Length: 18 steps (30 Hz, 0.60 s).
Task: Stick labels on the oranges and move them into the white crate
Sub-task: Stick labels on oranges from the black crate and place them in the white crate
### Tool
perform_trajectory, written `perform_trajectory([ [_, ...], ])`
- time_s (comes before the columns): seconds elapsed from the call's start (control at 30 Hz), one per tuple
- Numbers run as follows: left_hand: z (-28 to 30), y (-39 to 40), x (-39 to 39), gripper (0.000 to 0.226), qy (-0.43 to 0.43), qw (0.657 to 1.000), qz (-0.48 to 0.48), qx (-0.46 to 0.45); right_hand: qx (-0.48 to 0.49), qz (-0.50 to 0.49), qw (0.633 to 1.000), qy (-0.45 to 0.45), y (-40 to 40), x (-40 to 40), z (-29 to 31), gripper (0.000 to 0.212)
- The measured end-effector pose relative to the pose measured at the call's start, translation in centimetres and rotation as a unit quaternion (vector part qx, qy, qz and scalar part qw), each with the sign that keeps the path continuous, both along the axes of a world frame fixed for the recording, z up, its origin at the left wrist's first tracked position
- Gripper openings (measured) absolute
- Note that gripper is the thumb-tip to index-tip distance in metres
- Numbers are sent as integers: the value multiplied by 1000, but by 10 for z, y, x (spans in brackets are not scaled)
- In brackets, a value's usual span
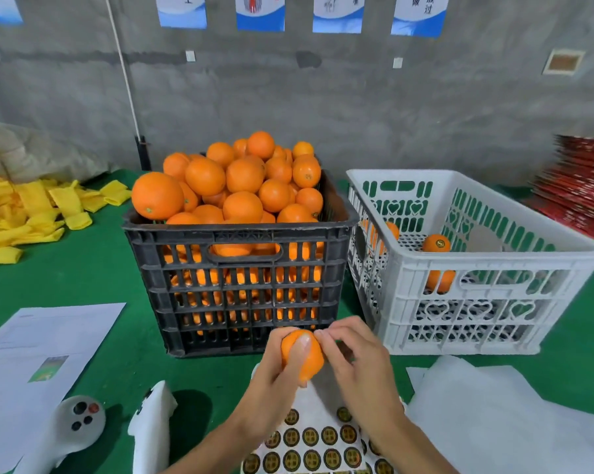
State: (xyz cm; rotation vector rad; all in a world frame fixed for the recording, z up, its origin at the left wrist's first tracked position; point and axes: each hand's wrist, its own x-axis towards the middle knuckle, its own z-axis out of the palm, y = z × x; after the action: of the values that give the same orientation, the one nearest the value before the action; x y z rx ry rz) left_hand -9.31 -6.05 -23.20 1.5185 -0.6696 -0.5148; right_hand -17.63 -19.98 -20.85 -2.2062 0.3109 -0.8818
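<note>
An orange point(302, 354) was held above the green surface point(94, 285), just in front of the black crate point(237, 265). It was gripped by the left hand point(275, 367), the fingers curled round its left side and the thumb laid across its front. The right hand point(353, 354) was brought against the fruit's upper right side, its fingertips point(321, 335) bunched together and touching the peel; whether a label was pinched beneath them could not be made out.

The sheet of round labels point(318, 443) lay directly below the hands, close to the near edge. The black crate was heaped with unlabelled oranges, while the white crate point(459, 268), just to its right, held only a few, one of them point(436, 243) showing a sticker on top.

The orange was judged to be firm, fairly heavy for its size and prone to rolling, with a dimpled, slightly waxy skin on which a sticker would need to be pressed down flat. It was best cupped round the middle, leaving the top bare for the label. The labels were judged thin, limp and easily folded on themselves, so they were best lifted by an edge. Bruising was thought likely if the fruit were dropped into the nearly bare white crate rather than set down.
</note>
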Motion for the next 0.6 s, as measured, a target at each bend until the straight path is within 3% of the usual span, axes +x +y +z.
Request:
perform_trajectory([
  [0.1,26,-7,-2,58,27,999,8,-30,10,42,999,-23,0,-7,17,23],
  [0.17,51,-10,-1,52,21,999,-4,-31,-60,70,996,5,0,-14,27,31],
  [0.2,66,-13,-1,49,13,1000,-8,-27,-113,60,991,23,-1,-17,33,48],
  [0.27,100,-24,-2,46,-8,1000,-24,-11,-194,2,981,6,-6,-19,50,77],
  [0.33,133,-38,-5,47,-52,997,-58,-2,-249,-78,962,-76,-18,-17,73,81],
  [0.4,162,-54,-1,51,-176,982,-66,10,-292,-163,932,-140,-40,-13,95,76],
  [0.43,176,-60,6,48,-263,964,-35,21,-296,-196,922,-152,-53,-10,105,74],
  [0.5,201,-68,33,29,-441,894,76,34,-310,-239,909,-146,-76,-5,118,67],
  [0.57,222,-73,71,20,-531,825,170,97,-379,-247,880,-147,-96,0,121,42],
  [0.6,229,-76,90,25,-539,802,195,168,-407,-239,869,-148,-103,3,120,35],
])
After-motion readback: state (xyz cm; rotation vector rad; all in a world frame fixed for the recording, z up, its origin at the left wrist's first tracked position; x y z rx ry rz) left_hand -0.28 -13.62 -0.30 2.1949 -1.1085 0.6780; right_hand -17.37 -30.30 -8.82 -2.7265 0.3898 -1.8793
